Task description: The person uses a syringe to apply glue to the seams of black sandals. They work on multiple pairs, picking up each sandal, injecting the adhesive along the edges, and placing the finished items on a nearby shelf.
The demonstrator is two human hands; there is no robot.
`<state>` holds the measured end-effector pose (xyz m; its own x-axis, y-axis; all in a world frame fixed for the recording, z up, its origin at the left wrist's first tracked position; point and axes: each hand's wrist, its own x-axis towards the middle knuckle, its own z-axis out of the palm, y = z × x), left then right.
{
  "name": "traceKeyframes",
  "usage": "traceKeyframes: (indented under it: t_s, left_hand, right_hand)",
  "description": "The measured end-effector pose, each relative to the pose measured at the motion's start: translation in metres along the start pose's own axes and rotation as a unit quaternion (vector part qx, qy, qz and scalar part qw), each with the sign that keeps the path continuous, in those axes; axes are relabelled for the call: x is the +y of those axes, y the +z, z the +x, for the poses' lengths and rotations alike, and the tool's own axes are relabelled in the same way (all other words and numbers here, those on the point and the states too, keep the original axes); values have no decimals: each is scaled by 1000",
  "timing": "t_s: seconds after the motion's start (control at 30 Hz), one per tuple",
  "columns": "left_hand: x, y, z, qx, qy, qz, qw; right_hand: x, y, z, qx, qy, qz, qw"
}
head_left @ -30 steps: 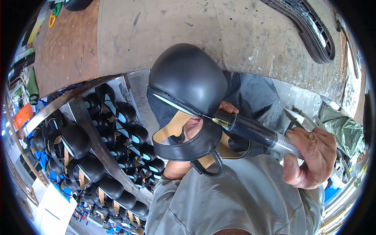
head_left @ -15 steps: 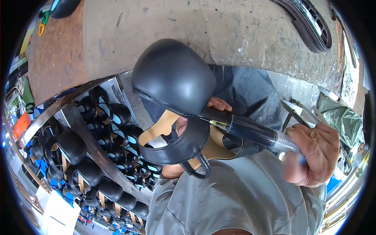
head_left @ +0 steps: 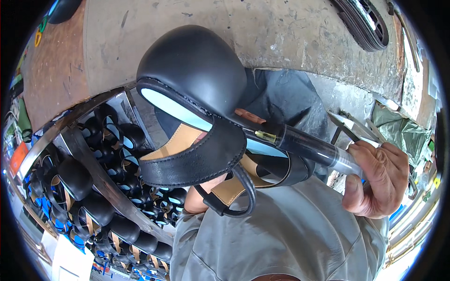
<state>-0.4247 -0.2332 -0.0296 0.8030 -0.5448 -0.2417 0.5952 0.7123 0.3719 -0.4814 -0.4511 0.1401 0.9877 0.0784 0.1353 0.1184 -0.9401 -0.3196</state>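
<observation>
A black shoe (head_left: pixel 192 70) with a rounded toe, tan strap lining and a looped ankle strap (head_left: pixel 187 164) is tilted before me. Pale blue (head_left: pixel 176 107) shows along its inside. My left hand (head_left: pixel 251 116) grips the shoe from behind; most of it is hidden, with fingertips showing at the far side. In my right hand (head_left: pixel 380 180), fingers closed round its rear end, is a syringe (head_left: pixel 307 147) of dark liquid. Its yellow-green needle hub (head_left: pixel 266 136) points at the shoe's edge near the strap. Whether the needle tip touches cannot be made out.
A stained workbench (head_left: pixel 164 28) spans the far side, with a stack of dark soles (head_left: pixel 363 23) at its right. At the left, a rack (head_left: pixel 101 180) holds several similar black shoes. Crumpled black plastic (head_left: pixel 290 93) hangs below the bench edge.
The shoe has tilted and shifted left and up, so its pale blue inside now shows. The syringe's needle end stays by the shoe's edge, and my right thumb has moved slightly.
</observation>
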Motion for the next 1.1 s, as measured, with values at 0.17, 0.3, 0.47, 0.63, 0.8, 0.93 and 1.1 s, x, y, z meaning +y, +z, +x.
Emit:
traceKeyframes:
  t_s: [0.17, 0.3, 0.47, 0.63, 0.8, 0.93, 1.1]
  left_hand:
    - [6, 4, -5, 17, 25, 27, 999]
    - [9, 7, -9, 27, 43, 48, 998]
    - [8, 9, -9, 33, 52, 61, 996]
    - [9, 10, -9, 39, 62, 72, 995]
    - [7, 10, -8, 37, 67, 70, 995]
    - [3, 10, -6, 34, 71, 68, 995]
    - [3, 13, -3, 33, 84, 68, 994]
  right_hand:
    - [3, -2, -1, 7, -6, 5, 1000]
    - [4, 0, -3, 16, -20, -14, 1000]
    - [5, -4, -2, 3, -17, -27, 999]
    - [8, -3, -1, 7, -19, -19, 1000]
    - [9, -7, 0, -1, -28, -26, 999]
    - [10, -12, -1, -26, -30, -41, 998]
    - [10, -22, -5, -70, -17, -31, 997]
